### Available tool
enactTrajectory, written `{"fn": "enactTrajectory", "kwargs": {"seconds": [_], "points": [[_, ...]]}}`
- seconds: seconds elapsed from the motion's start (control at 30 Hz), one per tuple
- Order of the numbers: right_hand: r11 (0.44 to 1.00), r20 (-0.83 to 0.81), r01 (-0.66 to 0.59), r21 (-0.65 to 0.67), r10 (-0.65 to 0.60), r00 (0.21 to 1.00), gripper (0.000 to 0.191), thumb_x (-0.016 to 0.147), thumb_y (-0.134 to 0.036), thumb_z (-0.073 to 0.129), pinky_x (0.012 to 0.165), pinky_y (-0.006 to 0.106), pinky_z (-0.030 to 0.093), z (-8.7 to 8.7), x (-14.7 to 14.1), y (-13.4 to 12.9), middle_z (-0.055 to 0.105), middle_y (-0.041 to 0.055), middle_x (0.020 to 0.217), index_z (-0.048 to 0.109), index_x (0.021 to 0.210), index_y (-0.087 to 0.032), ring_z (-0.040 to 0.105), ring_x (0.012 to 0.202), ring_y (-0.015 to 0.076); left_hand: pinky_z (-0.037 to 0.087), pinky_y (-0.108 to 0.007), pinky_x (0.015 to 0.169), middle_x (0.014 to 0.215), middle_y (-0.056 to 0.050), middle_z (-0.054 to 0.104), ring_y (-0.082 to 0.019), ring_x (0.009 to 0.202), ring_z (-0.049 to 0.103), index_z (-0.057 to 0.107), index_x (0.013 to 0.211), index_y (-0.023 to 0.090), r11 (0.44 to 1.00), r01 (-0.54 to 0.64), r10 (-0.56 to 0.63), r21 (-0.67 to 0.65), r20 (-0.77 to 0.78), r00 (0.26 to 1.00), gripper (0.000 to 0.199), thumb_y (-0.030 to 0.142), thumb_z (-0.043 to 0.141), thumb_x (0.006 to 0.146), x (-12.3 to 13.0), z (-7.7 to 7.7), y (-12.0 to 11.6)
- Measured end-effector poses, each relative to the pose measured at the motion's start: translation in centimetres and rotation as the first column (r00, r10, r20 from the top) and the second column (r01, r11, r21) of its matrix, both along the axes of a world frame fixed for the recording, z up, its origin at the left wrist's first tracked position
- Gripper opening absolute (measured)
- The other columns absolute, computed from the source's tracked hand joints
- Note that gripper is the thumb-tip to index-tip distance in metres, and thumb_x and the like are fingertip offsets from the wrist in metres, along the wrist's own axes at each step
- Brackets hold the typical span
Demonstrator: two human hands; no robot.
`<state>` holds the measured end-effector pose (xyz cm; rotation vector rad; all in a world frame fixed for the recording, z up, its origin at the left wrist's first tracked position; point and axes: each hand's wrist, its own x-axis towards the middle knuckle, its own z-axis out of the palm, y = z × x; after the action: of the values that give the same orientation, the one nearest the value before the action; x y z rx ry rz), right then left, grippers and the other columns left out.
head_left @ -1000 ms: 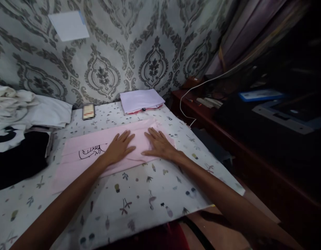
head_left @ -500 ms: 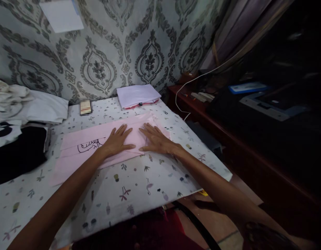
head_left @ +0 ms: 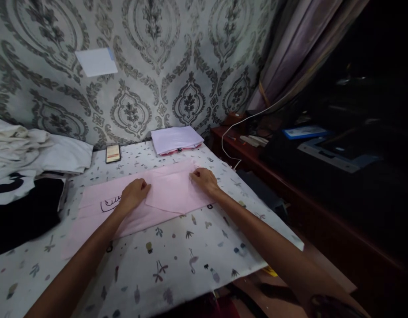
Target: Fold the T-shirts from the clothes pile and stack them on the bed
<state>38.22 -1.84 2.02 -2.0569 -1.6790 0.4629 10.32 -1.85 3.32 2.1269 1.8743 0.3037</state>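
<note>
A folded pink T-shirt [head_left: 169, 190] lies lengthwise across the patterned tablecloth, a black line drawing showing on its left part. On its upper side a flap of the same cloth, perhaps a sleeve, is folded over with a pointed lower edge. My left hand [head_left: 136, 194] is closed, its fingertips pinching the cloth at the flap's left edge. My right hand [head_left: 205, 180] pinches the cloth at the flap's right side, near the shirt's far right end. The fingertips of both hands are partly hidden by the curled fingers.
Folded lilac cloth [head_left: 177, 139] sits at the back of the white printed tablecloth [head_left: 177, 282]. A small blurred card-like item [head_left: 113, 153] lies left of it. White and black clothes [head_left: 28, 212] are piled at left. A dark red cabinet [head_left: 273, 172] with a white cable [head_left: 224, 148] stands right.
Both hands were spread flat on the pink T-shirt; now their fingers are curled and pinch the cloth, farther apart. The folded flap between them is uncovered. The view has tilted up slightly.
</note>
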Motion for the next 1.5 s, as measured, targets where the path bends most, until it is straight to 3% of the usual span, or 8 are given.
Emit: {"fn": "enactTrajectory", "kwargs": {"seconds": [0.27,0.63,0.8,0.9,1.0,1.17,1.3,1.5], "points": [[0.996,-0.019,0.087,-0.028,-0.087,0.996,0.010,0.077,-0.018,0.060,0.066,0.026,0.043,-0.3,-0.9,1.9,0.074,0.0043,0.089,0.070,0.077,-0.021,0.066,0.086,0.0201,0.037,-0.030,0.064,0.087,-0.005,0.070,-0.022,0.081,0.062,0.060,0.077,0.021,1.000,0.007,-0.008,-0.011,-0.032,0.999,0.019,0.032,0.050,0.087,0.4,-0.7,1.1],[0.995,-0.043,0.097,-0.022,-0.098,0.994,0.013,0.083,-0.020,0.056,0.074,0.029,0.046,-0.3,-1.0,1.9,0.073,0.0037,0.093,0.068,0.087,-0.021,0.064,0.090,0.0206,0.044,-0.034,0.072,0.094,-0.008,0.068,-0.025,0.089,0.061,0.061,0.087,0.020,0.999,0.010,-0.007,0.033,-0.098,0.995,0.018,0.032,0.047,0.092,0.2,-0.4,0.8],[0.969,0.067,-0.128,0.213,0.117,0.991,0.021,0.089,-0.025,0.056,0.090,0.037,0.046,-0.5,-1.5,0.3,0.068,0.0110,0.109,0.067,0.105,-0.016,0.060,0.103,0.0252,0.048,-0.044,0.088,0.109,-0.014,0.064,-0.029,0.104,0.056,0.060,0.109,0.016,0.898,0.325,-0.303,0.296,-0.119,0.945,0.027,0.028,0.039,0.097,2.3,0.7,-1.9],[0.883,0.162,-0.387,0.265,0.355,0.921,0.028,0.093,-0.030,0.054,0.100,0.042,0.043,-1.4,-2.1,-0.9,0.066,0.0133,0.120,0.067,0.113,-0.015,0.057,0.114,0.0271,0.046,-0.044,0.102,0.127,-0.014,0.061,-0.028,0.122,0.053,0.058,0.120,0.017,0.808,0.524,-0.534,0.269,-0.039,0.845,0.035,0.036,0.036,0.101,4.1,-0.2,-3.2],[0.823,0.248,-0.520,0.228,0.468,0.848,0.036,0.097,-0.030,0.050,0.111,0.045,0.035,-2.5,-2.4,-1.7,0.057,0.0160,0.141,0.062,0.127,-0.014,0.049,0.132,0.0275,0.031,-0.049,0.118,0.154,-0.014,0.044,-0.029,0.146,0.035,0.045,0.142,0.017,0.754,0.638,-0.635,0.156,-0.077,0.769,0.056,0.053,0.036,0.100,5.1,-2.0,-4.0],[0.847,0.311,-0.511,0.147,0.451,0.836,0.043,0.101,-0.027,0.042,0.118,0.049,0.027,-3.0,-2.4,-2.4,0.046,0.0179,0.153,0.053,0.140,-0.011,0.036,0.145,0.0269,0.018,-0.053,0.124,0.163,-0.010,0.031,-0.027,0.152,0.023,0.038,0.151,0.022,0.748,0.662,-0.654,0.040,-0.127,0.746,0.064,0.061,0.030,0.100,4.8,-2.7,-4.4],[0.862,0.320,-0.497,0.094,0.447,0.835,0.050,0.103,-0.034,0.038,0.121,0.049,0.023,-2.6,-2.2,-2.6,0.039,0.0172,0.157,0.046,0.147,-0.010,0.029,0.149,0.0266,0.021,-0.047,0.124,0.155,-0.009,0.045,-0.021,0.148,0.033,0.045,0.146,0.021,0.797,0.581,-0.577,0.163,-0.075,0.813,0.055,0.049,0.024,0.104,5.0,-2.1,-3.2],[0.867,0.295,-0.497,0.051,0.462,0.836,0.063,0.102,-0.047,0.038,0.123,0.054,0.017,-2.9,-0.7,-2.9,0.029,0.0184,0.161,0.037,0.153,-0.008,0.022,0.152,0.0277,0.026,-0.056,0.120,0.161,-0.013,0.035,-0.028,0.150,0.028,0.038,0.152,0.018,0.826,0.532,-0.487,0.187,-0.238,0.840,0.063,0.054,0.025,0.102,5.4,-4.3,-0.3]]}}
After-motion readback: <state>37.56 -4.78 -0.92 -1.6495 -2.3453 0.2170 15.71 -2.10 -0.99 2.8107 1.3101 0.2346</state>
